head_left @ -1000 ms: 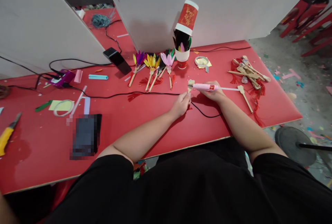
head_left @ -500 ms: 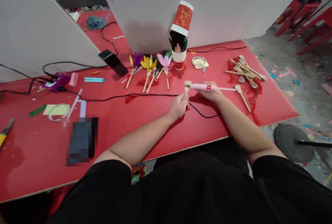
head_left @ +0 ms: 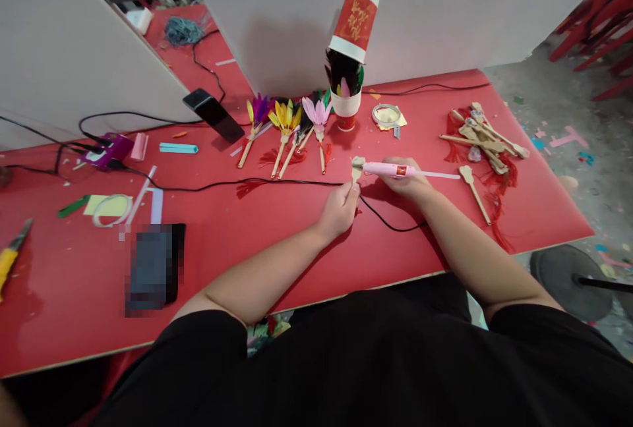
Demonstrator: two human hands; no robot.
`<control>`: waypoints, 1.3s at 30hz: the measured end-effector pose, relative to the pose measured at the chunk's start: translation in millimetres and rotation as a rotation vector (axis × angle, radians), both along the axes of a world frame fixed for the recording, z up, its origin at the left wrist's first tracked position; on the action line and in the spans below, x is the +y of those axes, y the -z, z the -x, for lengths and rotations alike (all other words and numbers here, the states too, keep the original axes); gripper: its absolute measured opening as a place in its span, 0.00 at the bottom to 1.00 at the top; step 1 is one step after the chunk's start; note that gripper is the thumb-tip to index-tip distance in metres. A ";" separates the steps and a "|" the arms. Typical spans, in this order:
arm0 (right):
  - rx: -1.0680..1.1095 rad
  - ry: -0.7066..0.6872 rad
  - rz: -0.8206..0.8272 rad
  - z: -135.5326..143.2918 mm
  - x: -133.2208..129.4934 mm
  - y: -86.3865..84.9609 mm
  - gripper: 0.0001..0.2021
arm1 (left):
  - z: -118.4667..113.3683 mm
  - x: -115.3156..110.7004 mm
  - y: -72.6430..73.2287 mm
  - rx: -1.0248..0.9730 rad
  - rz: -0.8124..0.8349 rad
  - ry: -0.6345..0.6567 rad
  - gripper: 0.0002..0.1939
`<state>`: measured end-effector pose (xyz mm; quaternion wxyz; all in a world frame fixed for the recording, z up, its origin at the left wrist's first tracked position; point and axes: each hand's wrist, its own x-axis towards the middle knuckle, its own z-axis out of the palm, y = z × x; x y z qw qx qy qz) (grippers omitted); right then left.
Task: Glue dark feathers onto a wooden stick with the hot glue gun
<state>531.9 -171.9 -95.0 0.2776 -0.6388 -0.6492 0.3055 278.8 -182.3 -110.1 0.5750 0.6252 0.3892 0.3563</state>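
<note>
My left hand [head_left: 339, 208] is closed round the lower end of a small wooden fan-shaped handle [head_left: 357, 170], its wide head pointing up. My right hand [head_left: 406, 180] grips a pink hot glue gun [head_left: 388, 169], with a pale glue stick [head_left: 440, 175] sticking out of its back end. The gun's nozzle meets the head of the wooden handle. A similar wooden handle [head_left: 475, 195] with a red tassel lies right of my right hand. Finished-looking feather fans with purple, yellow and pink feathers [head_left: 316, 114] lie beyond my left hand.
A pile of wooden handles with red tassels [head_left: 487, 137] lies at the right. Stacked paper cups [head_left: 354, 22] holding feathers stand by the white partition. Black cable [head_left: 222, 184] crosses the red table. A purple power strip [head_left: 109, 151], phone [head_left: 213, 114] and yellow cutter [head_left: 12, 259] are leftward.
The camera view has shifted slightly. Both hands keep their holds, and the glue gun's nozzle stays at the head of the wooden handle.
</note>
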 end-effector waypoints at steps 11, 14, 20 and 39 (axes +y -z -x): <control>-0.038 0.031 0.092 6.2 -3.5 -8.5 0.15 | 4.3 -1.5 -1.0 0.014 0.010 -0.002 0.33; -0.053 0.042 0.116 5.7 -2.2 -9.4 0.16 | 4.4 -1.8 -3.4 0.015 0.002 -0.006 0.34; -0.033 0.064 0.104 6.9 -1.9 -12.8 0.12 | 4.8 -2.9 -6.3 0.037 -0.015 -0.004 0.35; -0.087 0.100 0.060 9.4 -0.7 -5.5 0.05 | 6.3 -1.0 4.1 0.086 -0.053 0.017 0.34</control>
